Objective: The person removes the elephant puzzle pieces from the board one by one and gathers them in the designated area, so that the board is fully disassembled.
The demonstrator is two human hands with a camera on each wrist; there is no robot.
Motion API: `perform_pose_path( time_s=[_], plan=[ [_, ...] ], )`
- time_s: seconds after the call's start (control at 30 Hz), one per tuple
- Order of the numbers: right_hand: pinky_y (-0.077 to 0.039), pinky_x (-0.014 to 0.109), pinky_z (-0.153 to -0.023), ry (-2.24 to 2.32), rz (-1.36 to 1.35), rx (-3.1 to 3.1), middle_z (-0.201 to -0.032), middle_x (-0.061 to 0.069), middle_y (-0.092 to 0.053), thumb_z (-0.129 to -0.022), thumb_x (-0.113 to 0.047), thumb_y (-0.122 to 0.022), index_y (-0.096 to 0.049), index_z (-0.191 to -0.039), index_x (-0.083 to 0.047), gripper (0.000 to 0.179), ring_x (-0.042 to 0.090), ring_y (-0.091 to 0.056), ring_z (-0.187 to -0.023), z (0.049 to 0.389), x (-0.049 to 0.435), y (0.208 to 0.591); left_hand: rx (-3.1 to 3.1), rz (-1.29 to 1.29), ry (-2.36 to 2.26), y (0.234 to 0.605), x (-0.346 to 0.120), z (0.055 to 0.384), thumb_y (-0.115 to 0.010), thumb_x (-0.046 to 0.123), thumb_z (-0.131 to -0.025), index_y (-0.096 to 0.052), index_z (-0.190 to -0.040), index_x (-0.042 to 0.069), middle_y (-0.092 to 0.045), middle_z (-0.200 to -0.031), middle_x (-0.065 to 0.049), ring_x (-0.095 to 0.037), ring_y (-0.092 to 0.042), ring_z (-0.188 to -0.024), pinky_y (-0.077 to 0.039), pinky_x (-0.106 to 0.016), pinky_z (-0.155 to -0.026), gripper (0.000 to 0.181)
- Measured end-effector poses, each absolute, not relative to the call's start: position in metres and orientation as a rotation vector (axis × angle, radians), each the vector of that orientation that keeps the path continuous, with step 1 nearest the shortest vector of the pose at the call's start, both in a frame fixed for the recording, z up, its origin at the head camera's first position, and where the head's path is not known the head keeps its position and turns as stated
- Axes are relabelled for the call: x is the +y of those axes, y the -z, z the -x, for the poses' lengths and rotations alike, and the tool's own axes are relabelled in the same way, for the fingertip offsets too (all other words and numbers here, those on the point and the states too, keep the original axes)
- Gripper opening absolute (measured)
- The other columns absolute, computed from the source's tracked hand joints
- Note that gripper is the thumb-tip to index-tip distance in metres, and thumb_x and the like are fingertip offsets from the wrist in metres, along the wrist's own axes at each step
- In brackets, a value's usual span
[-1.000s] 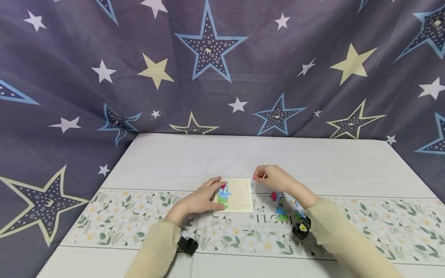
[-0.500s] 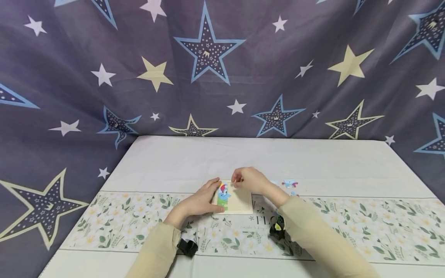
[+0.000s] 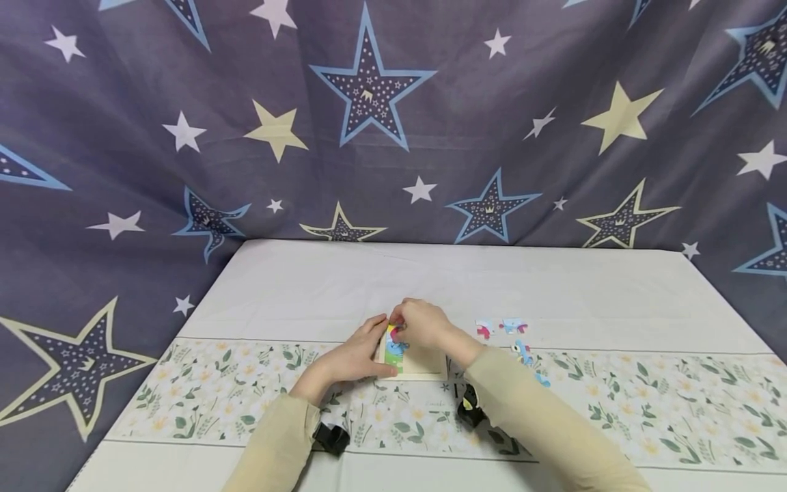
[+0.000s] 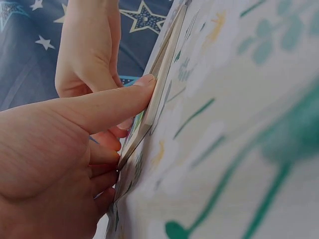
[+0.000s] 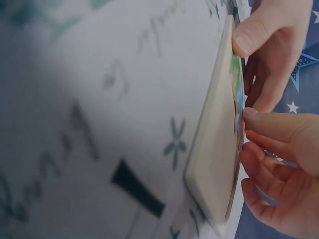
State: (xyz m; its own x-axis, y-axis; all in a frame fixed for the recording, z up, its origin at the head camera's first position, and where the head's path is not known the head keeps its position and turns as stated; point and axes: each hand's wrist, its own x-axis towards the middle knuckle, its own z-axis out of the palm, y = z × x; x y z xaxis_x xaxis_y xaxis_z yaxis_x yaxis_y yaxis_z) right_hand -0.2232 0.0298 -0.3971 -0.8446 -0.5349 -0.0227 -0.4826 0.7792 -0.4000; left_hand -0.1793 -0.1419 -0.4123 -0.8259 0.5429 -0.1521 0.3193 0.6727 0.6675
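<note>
A shallow wooden puzzle tray lies on the table, its left strip filled with a picture in blue, green and red. My left hand grips the tray's left side; in the left wrist view its thumb presses on the near rim. Over the tray's upper left part, my right hand pinches a small puzzle piece mostly hidden by the fingers. In the right wrist view, the right thumb is right at the coloured picture, with the other fingers curled below. The right part of the tray shows bare wood.
Several loose puzzle pieces lie right of the tray, among them a red and pale one, a light blue one and a blue one. A flowered runner crosses the white table. A star-patterned curtain hangs behind.
My right hand has moved left from beyond the tray's right edge to the picture at its upper left, uncovering the loose pieces. The left hand has stayed on the tray.
</note>
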Motion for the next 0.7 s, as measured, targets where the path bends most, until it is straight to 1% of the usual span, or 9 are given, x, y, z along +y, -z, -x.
perform_pose_path(
  time_s=[0.27, 0.47, 0.7],
  plan=[
    [-0.049, 0.034, -0.075, 0.502, 0.785, 2.869, -0.092, -0.002, -0.062, -0.077, -0.023, -0.073, -0.069, -0.099, -0.012, 0.025, 0.015, -0.059, -0.086, 0.2233, 0.0264, 0.3971, 2.561, -0.653, -0.913, 0.4117, -0.1407, 0.1789, -0.068, 0.036, -0.080, -0.012, -0.144, -0.003, -0.006, -0.152, -0.017, -0.032, -0.007, -0.139, -0.021, -0.049, -0.109, 0.094],
    [-0.049, 0.033, -0.071, 0.477, 0.773, 2.883, -0.090, -0.001, -0.062, -0.074, -0.023, -0.075, -0.070, -0.096, -0.012, 0.025, 0.015, -0.058, -0.080, 0.2230, 0.0249, 0.3940, 2.570, -0.655, -0.912, 0.4111, -0.1405, 0.1790, -0.068, 0.035, -0.080, -0.012, -0.144, -0.003, -0.007, -0.151, -0.017, -0.032, -0.008, -0.139, -0.021, -0.049, -0.108, 0.093],
    [-0.049, 0.033, -0.069, 0.470, 0.771, 2.870, -0.089, 0.000, -0.062, -0.072, -0.022, -0.077, -0.070, -0.093, -0.012, 0.024, 0.014, -0.058, -0.078, 0.2245, 0.0228, 0.3918, 2.565, -0.660, -0.913, 0.4102, -0.1405, 0.1782, -0.068, 0.035, -0.080, -0.013, -0.144, -0.003, -0.007, -0.151, -0.018, -0.033, -0.008, -0.139, -0.020, -0.050, -0.108, 0.093]
  ],
)
